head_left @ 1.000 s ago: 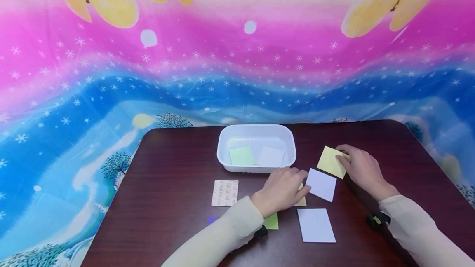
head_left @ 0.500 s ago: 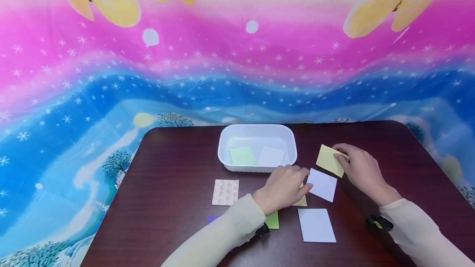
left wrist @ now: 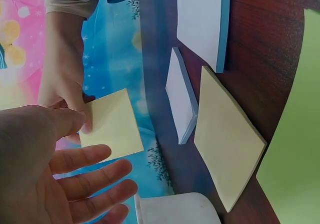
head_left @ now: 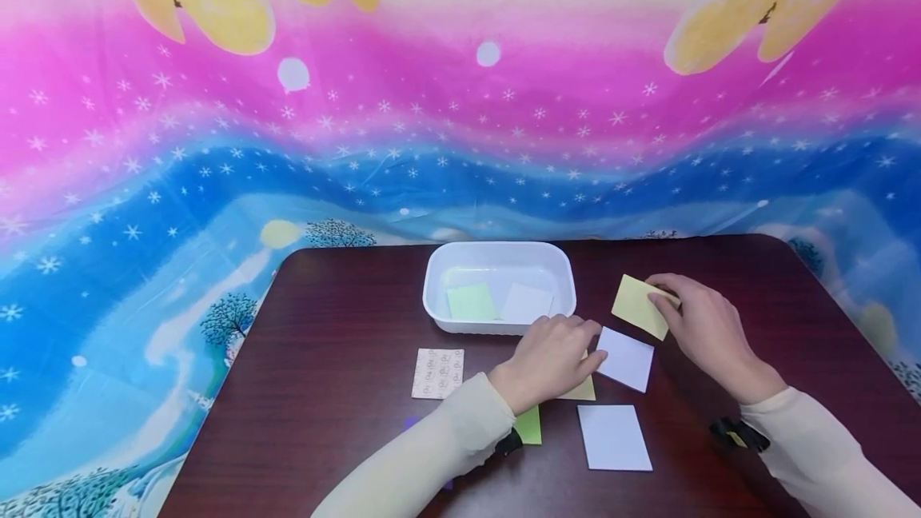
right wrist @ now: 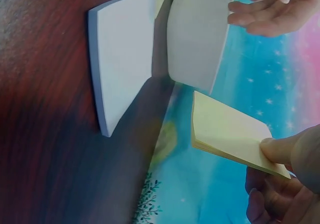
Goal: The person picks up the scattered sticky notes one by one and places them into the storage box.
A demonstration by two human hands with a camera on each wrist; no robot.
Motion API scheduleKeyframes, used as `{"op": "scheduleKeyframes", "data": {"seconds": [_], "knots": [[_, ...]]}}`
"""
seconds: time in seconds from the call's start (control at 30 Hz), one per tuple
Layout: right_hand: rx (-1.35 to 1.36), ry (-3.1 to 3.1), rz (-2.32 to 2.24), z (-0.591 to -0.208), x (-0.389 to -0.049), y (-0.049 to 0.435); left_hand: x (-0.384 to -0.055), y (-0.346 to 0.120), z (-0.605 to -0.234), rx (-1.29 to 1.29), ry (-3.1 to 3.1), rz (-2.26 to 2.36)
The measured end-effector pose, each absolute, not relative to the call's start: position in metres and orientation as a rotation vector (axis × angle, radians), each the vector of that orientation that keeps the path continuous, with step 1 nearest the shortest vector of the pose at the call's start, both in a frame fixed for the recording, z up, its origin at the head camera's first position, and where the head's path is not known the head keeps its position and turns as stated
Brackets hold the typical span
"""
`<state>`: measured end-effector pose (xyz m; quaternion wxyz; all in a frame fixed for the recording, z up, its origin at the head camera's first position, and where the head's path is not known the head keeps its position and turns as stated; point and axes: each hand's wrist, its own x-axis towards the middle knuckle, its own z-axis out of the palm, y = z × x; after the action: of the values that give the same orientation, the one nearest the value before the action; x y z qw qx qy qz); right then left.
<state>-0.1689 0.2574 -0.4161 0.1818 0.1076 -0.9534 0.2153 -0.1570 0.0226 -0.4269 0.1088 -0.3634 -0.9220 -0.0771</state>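
My right hand (head_left: pixel 701 330) pinches a pale yellow sticky-note pad (head_left: pixel 639 307) by one edge, thumb on its upper face. The right wrist view shows the held pad's layered edge, raised off the table. My left hand (head_left: pixel 548 362) hovers with fingers spread and nothing between them, as the left wrist view shows. Below it lies another yellow pad (left wrist: pixel 227 141), partly hidden by the hand in the head view. A white pad (head_left: pixel 626 360) lies between the hands, and a second white pad (head_left: pixel 615 438) is nearer me.
Behind the left hand stands a white plastic tub (head_left: pixel 439 320) with a green note (head_left: pixel 471 302) and a white note (head_left: pixel 528 302) inside. A patterned pad (head_left: pixel 437 374) lies left, a green pad (head_left: pixel 529 426) and a purple piece (head_left: pixel 412 423) partly under the left forearm. A printed cloth (head_left: pixel 460 118) hangs behind.
My right hand has lifted the yellow pad slightly up and away from the white pad. The left hand has shifted only a little.
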Motion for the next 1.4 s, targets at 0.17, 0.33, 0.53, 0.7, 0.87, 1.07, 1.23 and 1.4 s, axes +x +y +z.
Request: {"op": "scheduleKeyframes", "data": {"seconds": [0.17, 0.33, 0.53, 0.7, 0.87, 1.07, 1.23, 1.4], "knots": [[0.303, -2.676, 0.619, -0.412, -0.167, 0.255, -0.158, 0.020, -0.425, -1.058, -2.721, -0.251], [0.316, -2.649, 0.617, -0.407, -0.165, 0.252, -0.158, 0.018, -0.423, -1.044, -2.730, -0.264], [0.333, -2.606, 0.615, -0.404, -0.164, 0.247, -0.159, 0.017, -0.420, -1.028, -2.740, -0.294], [0.348, -2.584, 0.619, -0.401, -0.163, 0.243, -0.160, 0.015, -0.419, -1.021, -2.739, -0.292], [0.363, -2.565, 0.625, -0.399, -0.161, 0.240, -0.160, 0.013, -0.417, -1.011, -2.747, -0.303], [0.380, -2.548, 0.624, -0.395, -0.159, 0.236, -0.160, 0.011, -0.416, -1.001, -2.744, -0.311], [0.396, -2.529, 0.621, -0.394, -0.158, 0.231, -0.162, 0.007, -0.416, -1.003, -2.742, -0.296], [0.409, -2.506, 0.617, -0.395, -0.159, 0.228, -0.163, 0.005, -0.416, -1.000, -2.740, -0.302]]}}
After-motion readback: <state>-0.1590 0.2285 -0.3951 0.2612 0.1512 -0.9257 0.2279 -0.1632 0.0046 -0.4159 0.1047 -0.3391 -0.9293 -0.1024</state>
